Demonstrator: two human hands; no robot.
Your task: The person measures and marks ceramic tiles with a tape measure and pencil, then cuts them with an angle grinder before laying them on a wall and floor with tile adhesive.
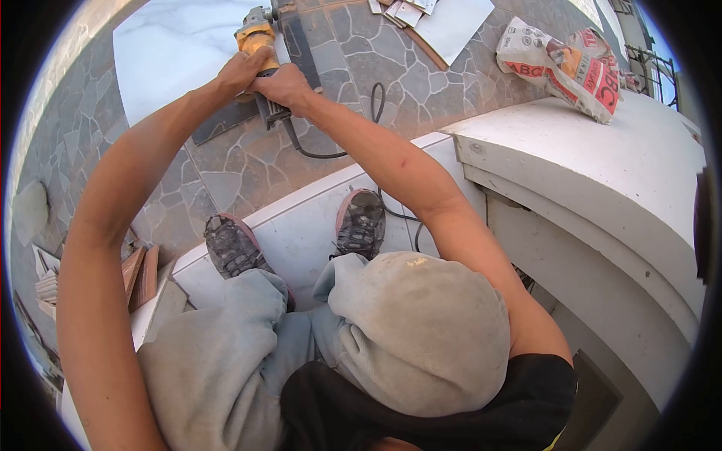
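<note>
A yellow angle grinder (pixel 256 37) with a grey metal head lies out in front of me, its head pointing away. My left hand (pixel 244 70) is closed around the side of its body. Closer to me, my right hand (pixel 283 85) grips the rear part, where a black cord (pixel 301 148) leaves the tool. Beneath and to the left is a large white marbled tile (pixel 169 56). A dark strip (pixel 299 49) runs along the grinder's right side. The grinder's disc cannot be made out, and my hands cover part of the body.
My shoes rest on a white tiled step (pixel 301 259) above irregular stone paving (pixel 350 64). A cement-type bag (pixel 564 69) sits on the curved white ledge (pixel 556 139) at right. Tile offcuts (pixel 406 11) lie on another white tile (pixel 455 30); brown-edged pieces (pixel 147 276) stand at left.
</note>
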